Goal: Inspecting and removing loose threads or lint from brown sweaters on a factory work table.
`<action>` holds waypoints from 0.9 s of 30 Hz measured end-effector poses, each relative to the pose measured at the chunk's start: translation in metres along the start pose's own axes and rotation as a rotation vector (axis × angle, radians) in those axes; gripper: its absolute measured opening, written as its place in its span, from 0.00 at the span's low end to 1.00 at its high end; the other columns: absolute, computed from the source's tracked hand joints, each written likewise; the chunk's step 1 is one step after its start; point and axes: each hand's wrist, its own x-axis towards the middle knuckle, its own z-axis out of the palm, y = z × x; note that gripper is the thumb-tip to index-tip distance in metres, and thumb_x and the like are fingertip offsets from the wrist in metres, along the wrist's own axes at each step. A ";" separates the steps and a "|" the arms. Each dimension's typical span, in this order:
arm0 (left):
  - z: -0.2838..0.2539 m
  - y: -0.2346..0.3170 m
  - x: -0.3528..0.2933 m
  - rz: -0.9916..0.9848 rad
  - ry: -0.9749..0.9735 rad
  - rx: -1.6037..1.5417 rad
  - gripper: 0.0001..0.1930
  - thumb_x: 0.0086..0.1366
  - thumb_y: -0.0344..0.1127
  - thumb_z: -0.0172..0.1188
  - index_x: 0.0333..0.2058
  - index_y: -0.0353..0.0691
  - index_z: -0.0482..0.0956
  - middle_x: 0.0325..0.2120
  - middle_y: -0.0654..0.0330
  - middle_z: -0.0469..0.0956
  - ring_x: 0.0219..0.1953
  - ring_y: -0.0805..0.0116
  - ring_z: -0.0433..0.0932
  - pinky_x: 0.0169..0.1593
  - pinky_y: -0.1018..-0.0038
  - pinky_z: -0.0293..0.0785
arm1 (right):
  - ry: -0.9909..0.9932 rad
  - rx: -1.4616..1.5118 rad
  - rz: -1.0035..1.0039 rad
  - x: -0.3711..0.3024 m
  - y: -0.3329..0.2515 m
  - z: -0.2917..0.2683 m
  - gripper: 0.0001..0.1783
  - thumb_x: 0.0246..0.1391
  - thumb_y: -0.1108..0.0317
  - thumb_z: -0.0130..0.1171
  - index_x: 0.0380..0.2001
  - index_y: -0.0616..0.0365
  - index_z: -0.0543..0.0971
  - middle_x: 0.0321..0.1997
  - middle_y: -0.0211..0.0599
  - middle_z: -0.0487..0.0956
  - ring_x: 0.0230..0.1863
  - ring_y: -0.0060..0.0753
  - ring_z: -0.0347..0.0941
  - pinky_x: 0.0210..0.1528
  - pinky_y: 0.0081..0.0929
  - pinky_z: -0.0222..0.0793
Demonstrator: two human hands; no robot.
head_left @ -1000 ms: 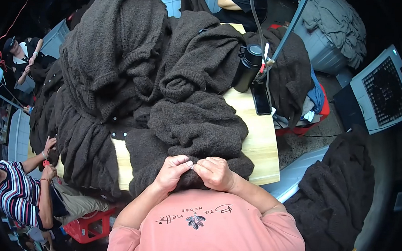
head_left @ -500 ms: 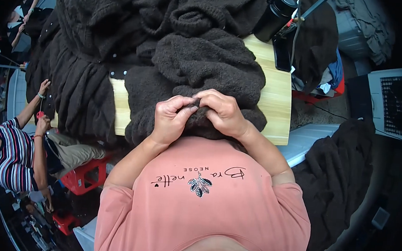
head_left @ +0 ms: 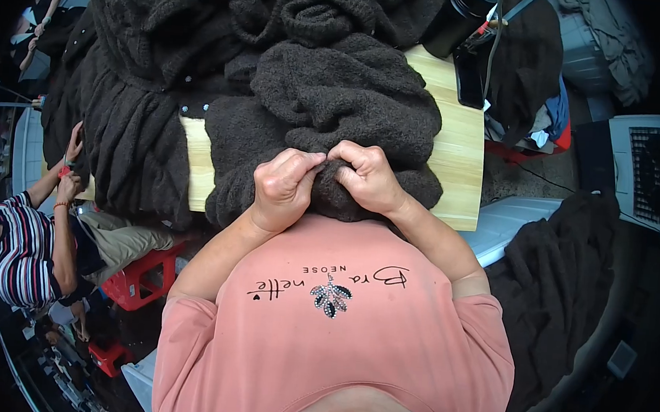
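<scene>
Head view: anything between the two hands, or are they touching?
In the head view, the left hand and right hand sit close together, fingertips nearly meeting. A pinched fold of the dark brown knit garment fills the small gap between them.

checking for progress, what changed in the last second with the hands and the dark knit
Little changed. The left hand and right hand stay together, still pinching the near edge of the dark knit garment. The view tilted down, so more of the pink shirt shows. The pile on the wooden table lies as before.
</scene>
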 end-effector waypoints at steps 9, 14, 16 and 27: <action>-0.003 0.000 -0.003 -0.282 -0.065 -0.195 0.06 0.49 0.17 0.58 0.28 0.31 0.78 0.22 0.58 0.78 0.26 0.74 0.76 0.31 0.80 0.71 | 0.194 -0.316 -0.269 -0.010 0.005 0.008 0.09 0.32 0.83 0.52 0.23 0.63 0.72 0.19 0.43 0.71 0.20 0.44 0.71 0.23 0.31 0.65; -0.008 -0.001 -0.004 -0.424 -0.122 -0.313 0.06 0.49 0.18 0.57 0.28 0.32 0.78 0.24 0.60 0.78 0.28 0.76 0.75 0.34 0.83 0.70 | 0.093 -0.152 -0.248 -0.009 0.001 0.003 0.10 0.32 0.81 0.53 0.25 0.61 0.72 0.20 0.41 0.72 0.22 0.43 0.72 0.21 0.32 0.66; -0.010 -0.001 0.000 -0.491 -0.171 -0.440 0.06 0.49 0.17 0.57 0.27 0.32 0.78 0.25 0.60 0.78 0.29 0.76 0.75 0.35 0.82 0.69 | 0.053 -0.076 -0.198 -0.008 0.003 0.000 0.10 0.33 0.81 0.54 0.26 0.62 0.72 0.22 0.42 0.73 0.23 0.44 0.72 0.23 0.32 0.67; -0.014 0.009 0.002 -0.561 -0.241 -0.505 0.07 0.46 0.15 0.56 0.25 0.31 0.77 0.25 0.58 0.77 0.29 0.75 0.74 0.35 0.81 0.69 | -0.312 0.261 0.043 -0.004 0.001 -0.019 0.11 0.39 0.80 0.51 0.31 0.66 0.74 0.28 0.43 0.76 0.29 0.35 0.74 0.33 0.25 0.68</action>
